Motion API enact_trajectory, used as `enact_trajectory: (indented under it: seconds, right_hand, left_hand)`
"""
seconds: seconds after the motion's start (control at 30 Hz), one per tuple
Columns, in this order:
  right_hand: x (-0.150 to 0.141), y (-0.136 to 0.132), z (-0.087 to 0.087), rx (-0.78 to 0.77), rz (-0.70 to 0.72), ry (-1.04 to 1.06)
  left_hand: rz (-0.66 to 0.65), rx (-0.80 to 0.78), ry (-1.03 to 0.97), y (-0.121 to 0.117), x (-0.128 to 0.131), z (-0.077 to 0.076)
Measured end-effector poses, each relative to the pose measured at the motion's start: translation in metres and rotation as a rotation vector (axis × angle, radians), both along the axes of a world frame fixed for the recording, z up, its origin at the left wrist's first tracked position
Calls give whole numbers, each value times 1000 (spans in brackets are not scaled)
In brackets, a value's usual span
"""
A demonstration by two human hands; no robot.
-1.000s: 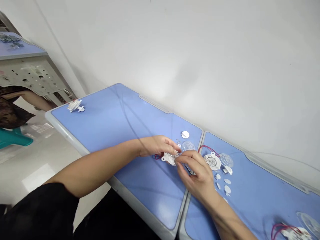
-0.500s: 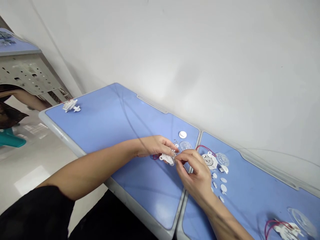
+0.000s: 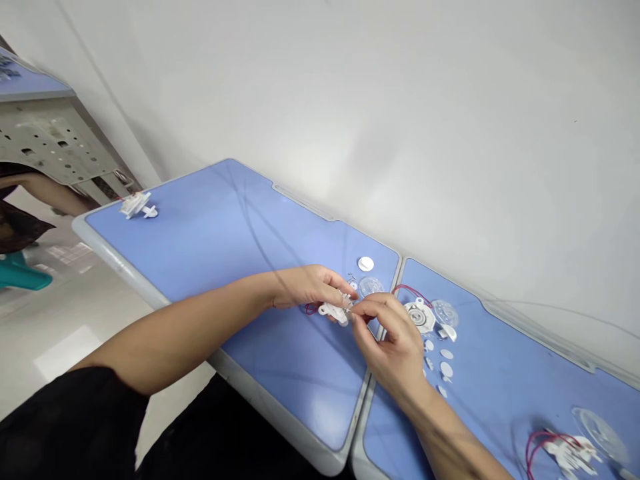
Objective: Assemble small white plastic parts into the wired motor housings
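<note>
My left hand [image 3: 315, 287] is closed around a white plastic part [image 3: 334, 312] that has red wires [image 3: 312, 309] trailing from its left side. Pinched together, the fingers of my right hand [image 3: 387, 330] meet the right edge of this part; whatever sits between the fingertips is too small to name. Just beyond my hands lie a clear round disc [image 3: 371, 287], a white round cap [image 3: 365, 264] and some tiny metal pieces [image 3: 352, 277]. To the right of my right hand rests a white housing with a round coil-like centre [image 3: 419, 316].
Two blue tabletops [image 3: 200, 227] meet at a seam. Several small white pieces [image 3: 447, 369] and another clear disc [image 3: 445, 313] lie on the right one. A wired white assembly [image 3: 573, 457] is at lower right, another [image 3: 136, 205] at far left. Another person's arm [image 3: 55, 192] shows at left.
The view has shifted slightly. Both hands stay at the white plastic part in nearly the same pose.
</note>
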State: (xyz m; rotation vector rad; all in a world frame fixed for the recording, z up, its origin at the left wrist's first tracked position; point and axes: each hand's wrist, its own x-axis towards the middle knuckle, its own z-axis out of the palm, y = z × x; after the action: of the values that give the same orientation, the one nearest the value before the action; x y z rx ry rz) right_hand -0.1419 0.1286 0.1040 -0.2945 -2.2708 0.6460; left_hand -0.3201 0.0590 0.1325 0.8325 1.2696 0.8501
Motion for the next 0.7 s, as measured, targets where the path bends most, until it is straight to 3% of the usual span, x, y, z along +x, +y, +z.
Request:
enact_trajectory:
  seconds: [0.23,0.7]
  right_hand:
    - [-1,-1,2,14,-19,5]
    - [1,1,-1,49,-15,2]
  left_hand:
    - [-13,23,-25,1,-1,-6]
    - [-23,13,-17,2,-1,-3]
